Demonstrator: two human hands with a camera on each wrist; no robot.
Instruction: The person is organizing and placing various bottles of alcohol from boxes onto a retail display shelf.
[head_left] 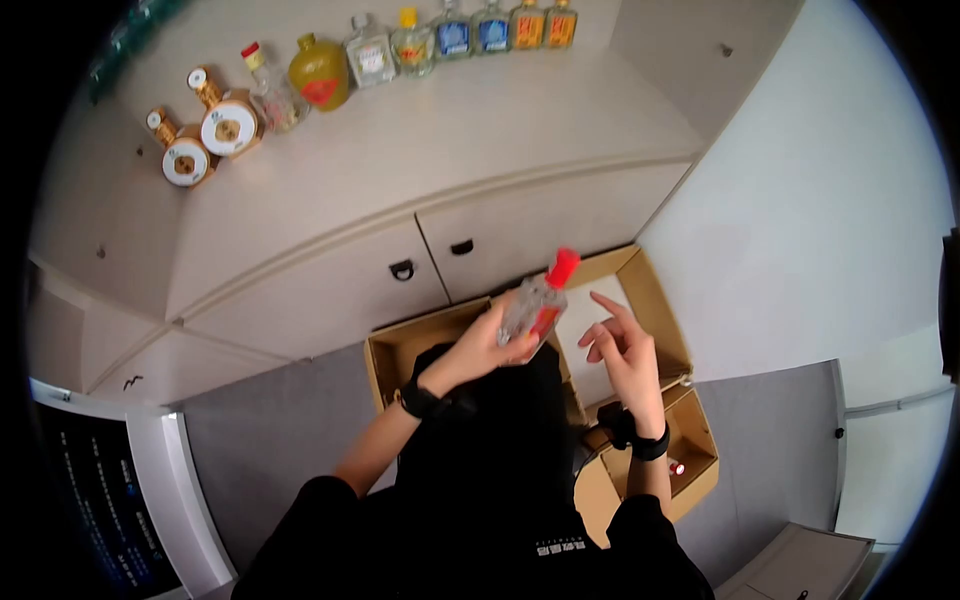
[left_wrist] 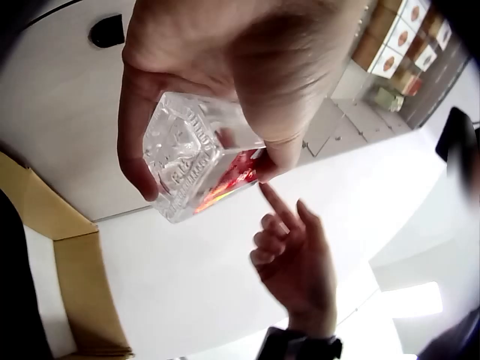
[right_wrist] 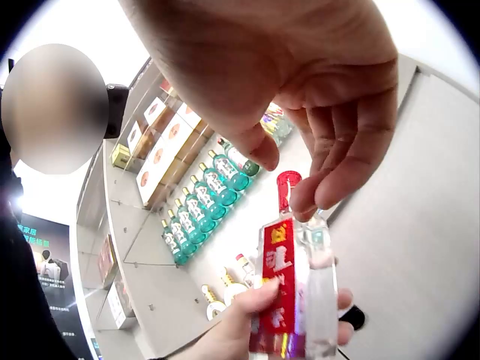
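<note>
My left hand (head_left: 478,350) grips a clear glass bottle (head_left: 520,312) around its lower body. The bottle has a red cap (head_left: 564,265) and a red label (right_wrist: 279,259) with Chinese characters. It leans, cap pointing up and to the right in the head view, and its embossed glass base (left_wrist: 176,161) faces the left wrist camera. To the right of the bottle is my right hand (head_left: 630,370), holding nothing, with index finger extended and the other fingers loosely bent. In the right wrist view, its fingertips (right_wrist: 306,199) overlap the area beside the cap.
Open cardboard boxes (head_left: 660,310) stand on the floor around my lap; a smaller box (head_left: 705,440) holds a red-capped item (head_left: 676,468). Several assorted bottles line the cabinet shelf (head_left: 450,130) ahead, above closed doors (head_left: 330,290). Green bottles (right_wrist: 199,210) stand on another shelf.
</note>
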